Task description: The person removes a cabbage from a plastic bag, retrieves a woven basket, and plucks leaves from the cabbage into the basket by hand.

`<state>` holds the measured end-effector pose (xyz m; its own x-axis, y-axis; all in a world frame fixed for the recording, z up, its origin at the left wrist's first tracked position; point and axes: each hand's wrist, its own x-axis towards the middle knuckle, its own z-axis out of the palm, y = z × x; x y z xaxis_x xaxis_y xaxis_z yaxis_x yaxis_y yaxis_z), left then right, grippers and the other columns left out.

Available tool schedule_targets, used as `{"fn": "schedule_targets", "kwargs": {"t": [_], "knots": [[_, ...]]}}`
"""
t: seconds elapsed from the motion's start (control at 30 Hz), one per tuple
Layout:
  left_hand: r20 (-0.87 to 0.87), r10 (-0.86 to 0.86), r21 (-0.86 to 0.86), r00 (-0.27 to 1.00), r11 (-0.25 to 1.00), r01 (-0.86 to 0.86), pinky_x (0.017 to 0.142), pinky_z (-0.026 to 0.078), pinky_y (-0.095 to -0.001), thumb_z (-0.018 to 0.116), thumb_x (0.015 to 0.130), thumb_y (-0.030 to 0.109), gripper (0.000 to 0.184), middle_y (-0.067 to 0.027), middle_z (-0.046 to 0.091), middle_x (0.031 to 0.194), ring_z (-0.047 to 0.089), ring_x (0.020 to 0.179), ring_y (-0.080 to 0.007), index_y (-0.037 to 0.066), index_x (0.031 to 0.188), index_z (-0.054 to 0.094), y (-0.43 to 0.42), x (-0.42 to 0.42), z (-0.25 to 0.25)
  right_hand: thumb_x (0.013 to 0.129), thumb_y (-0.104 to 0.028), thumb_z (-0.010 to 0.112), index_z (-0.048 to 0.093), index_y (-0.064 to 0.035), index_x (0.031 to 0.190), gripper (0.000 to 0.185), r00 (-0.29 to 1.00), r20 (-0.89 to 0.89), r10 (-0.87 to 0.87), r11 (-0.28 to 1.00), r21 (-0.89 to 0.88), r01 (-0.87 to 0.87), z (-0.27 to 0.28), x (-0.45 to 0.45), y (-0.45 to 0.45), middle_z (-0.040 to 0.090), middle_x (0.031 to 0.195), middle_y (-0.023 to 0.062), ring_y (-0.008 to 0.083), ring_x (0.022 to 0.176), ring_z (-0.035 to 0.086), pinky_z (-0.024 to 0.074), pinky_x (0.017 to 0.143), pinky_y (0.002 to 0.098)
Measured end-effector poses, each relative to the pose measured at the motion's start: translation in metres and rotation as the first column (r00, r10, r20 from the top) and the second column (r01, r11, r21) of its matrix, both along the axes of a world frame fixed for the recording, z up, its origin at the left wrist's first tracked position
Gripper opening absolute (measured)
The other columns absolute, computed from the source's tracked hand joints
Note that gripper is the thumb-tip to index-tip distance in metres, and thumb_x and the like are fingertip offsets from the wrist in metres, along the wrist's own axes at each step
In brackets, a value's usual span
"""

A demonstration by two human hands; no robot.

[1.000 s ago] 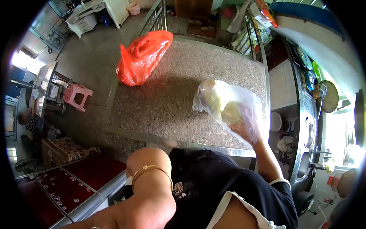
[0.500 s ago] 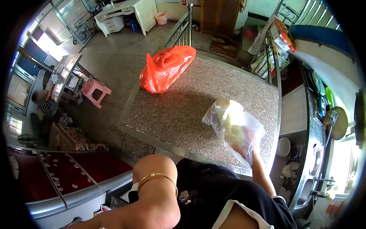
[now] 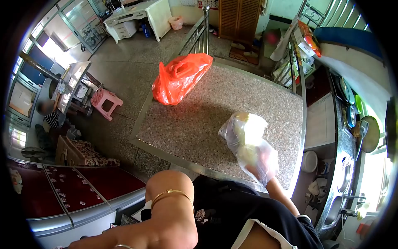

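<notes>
On the stone-topped table [image 3: 178,141] lies a clear plastic bag [image 3: 232,135] with a pale green, rounded thing [image 3: 248,154], perhaps a vegetable, showing through it. My right hand [image 3: 262,162] is at the bag's near end, blurred behind the film, its fingers closed on the bag and its contents. Whether the hand is inside the film or behind it, I cannot tell. A bent bare arm with a gold bracelet [image 3: 171,192] fills the lower middle on my left side; my left hand's fingers do not show. Farther back sits a bulging red plastic bag [image 3: 181,79].
A metal rail [image 3: 201,37] rises at the table's far edge. To the right runs a counter with a sink [image 3: 333,211] and pans. A pink stool [image 3: 105,101] stands on the floor at left, near another person [image 3: 49,116]. Dark red panels [image 3: 83,186] lie at lower left.
My right hand and the near end of the clear bag have shifted left. The whole scene sits slightly lower in the picture. The red bag stays in place on the table.
</notes>
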<state>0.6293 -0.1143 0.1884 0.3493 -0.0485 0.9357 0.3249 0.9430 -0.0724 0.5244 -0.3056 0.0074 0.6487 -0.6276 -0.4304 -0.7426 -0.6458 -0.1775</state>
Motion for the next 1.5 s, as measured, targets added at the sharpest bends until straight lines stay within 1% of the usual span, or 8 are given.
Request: {"fn": "schedule_targets", "kwargs": {"t": [0.07, 0.57, 0.67, 0.93, 1.07, 1.17, 1.3, 1.5], "knots": [[0.016, -0.039, -0.019, 0.999, 0.999, 0.039, 0.080, 0.061, -0.0296, 0.058, 0.075, -0.016, 0.020, -0.0097, 0.051, 0.096, 0.058, 0.087, -0.0205, -0.001, 0.087, 0.054, -0.006, 0.002, -0.001, 0.079, -0.027, 0.056, 0.064, -0.0087, 0.081, 0.020, 0.867, 0.468, 0.173, 0.982, -0.149, -0.115, -0.020, -0.012, 0.004, 0.060, 0.067, 0.0117, 0.0318, 0.061, 0.058, 0.0453, 0.057, 0.0433], [0.017, 0.436, -0.303, 0.900, 0.860, -0.411, 0.087, 0.054, -0.0380, 0.068, 0.078, 0.012, 0.025, -0.0098, 0.052, 0.117, 0.047, 0.113, -0.0211, 0.003, 0.101, 0.061, -0.029, 0.004, -0.028, 0.065, -0.035, 0.077, 0.046, -0.0052, 0.125, 0.073, 0.863, 0.495, 0.097, 0.992, -0.114, -0.046, -0.106, -0.062, -0.011, 0.050, 0.118, 0.0173, 0.0362, 0.110, 0.048, 0.0372, 0.096, 0.0440], [0.488, 0.752, 0.175, 0.443, 0.413, -0.894, 0.092, 0.043, -0.0386, 0.066, 0.072, 0.018, 0.035, -0.0080, 0.054, 0.112, 0.051, 0.108, -0.0244, 0.005, 0.102, 0.057, -0.051, 0.025, -0.076, 0.065, -0.032, 0.079, 0.046, -0.0046, 0.126, 0.074, 0.904, 0.396, -0.162, 0.984, 0.134, 0.117, -0.085, -0.063, -0.020, 0.053, 0.117, 0.0173, 0.0354, 0.110, 0.048, 0.0377, 0.095, 0.0444], [0.938, -0.309, -0.099, -0.161, 0.205, -0.974, 0.114, 0.001, -0.0540, 0.081, 0.049, 0.052, 0.125, -0.0110, 0.016, 0.154, 0.008, 0.143, -0.0285, 0.013, 0.148, 0.015, -0.148, 0.029, -0.239, 0.061, -0.022, 0.082, 0.032, 0.0058, 0.136, 0.095, 0.524, 0.610, -0.594, 0.738, 0.673, 0.053, -0.032, -0.117, -0.024, 0.051, 0.122, 0.0144, 0.0211, 0.111, 0.049, 0.0407, 0.095, 0.0329], [0.988, 0.144, -0.101, -0.061, 0.287, -0.953, 0.113, 0.016, -0.0508, 0.071, 0.074, 0.024, 0.048, -0.0107, 0.053, 0.129, 0.042, 0.128, -0.0276, 0.013, 0.118, 0.055, -0.172, 0.002, -0.292, 0.058, -0.033, 0.082, 0.034, 0.0039, 0.137, 0.099, 0.498, 0.592, -0.634, 0.665, 0.746, -0.041, -0.020, -0.144, -0.036, 0.049, 0.126, 0.0143, 0.0225, 0.117, 0.047, 0.0352, 0.102, 0.0346], [0.959, -0.165, 0.260, 0.230, 0.194, -0.946, 0.099, 0.039, -0.0442, 0.059, 0.080, 0.010, 0.015, -0.0103, 0.064, 0.090, 0.060, 0.096, -0.0287, 0.010, 0.096, 0.058, -0.171, -0.004, -0.306, 0.056, -0.036, 0.081, 0.033, 0.0058, 0.137, 0.103, 0.371, 0.533, -0.761, 0.568, 0.823, -0.017, -0.024, -0.159, -0.049, 0.049, 0.126, 0.0161, 0.0249, 0.118, 0.048, 0.0373, 0.101, 0.0367], [0.781, 0.227, 0.610, 0.582, -0.075, -0.789, 0.063, 0.043, -0.0423, 0.059, 0.082, 0.011, 0.013, -0.0116, 0.059, 0.073, 0.058, 0.069, -0.0343, 0.007, 0.093, 0.054, -0.133, -0.008, -0.276, 0.065, -0.038, 0.075, 0.027, 0.0058, 0.139, 0.098, 0.312, 0.544, -0.779, 0.524, 0.838, -0.154, -0.046, -0.154, -0.078, 0.046, 0.129, 0.0190, 0.0291, 0.117, 0.050, 0.0422, 0.099, 0.0398], [0.801, 0.363, 0.597, 0.477, -0.420, -0.683, 0.056, 0.044, -0.0406, 0.067, 0.074, 0.008, 0.027, -0.0132, 0.057, 0.069, 0.059, 0.064, -0.0325, 0.006, 0.098, 0.054, -0.023, -0.030, -0.262, 0.075, -0.034, 0.070, 0.037, 0.0032, 0.134, 0.077, 0.596, 0.433, -0.676, 0.191, 0.885, -0.425, -0.109, -0.093, -0.117, 0.055, 0.123, 0.0126, 0.0249, 0.107, 0.058, 0.0482, 0.091, 0.0387]]}}
